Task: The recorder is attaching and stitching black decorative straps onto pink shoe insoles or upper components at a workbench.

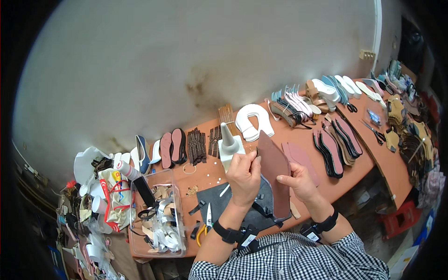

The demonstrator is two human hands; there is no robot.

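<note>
In front of me a mauve-brown shoe sole piece is held upright, its pointed end up. My right hand grips its right edge, thumb on the face. My left hand is closed in a pinch by its left edge; a small dark bit shows at the fingertips, too small to name. Beneath the hands lies a dark mat with black strap pieces. Scissors with yellow handles rest at its left. A white container with a grey cone top stands just beyond my left hand.
A clear plastic bin of scraps stands at the left. Black-edged pink soles and flat pink pieces lie at the right. White U-shaped pieces and brown strips lie along the wall. A red stool stands under the table.
</note>
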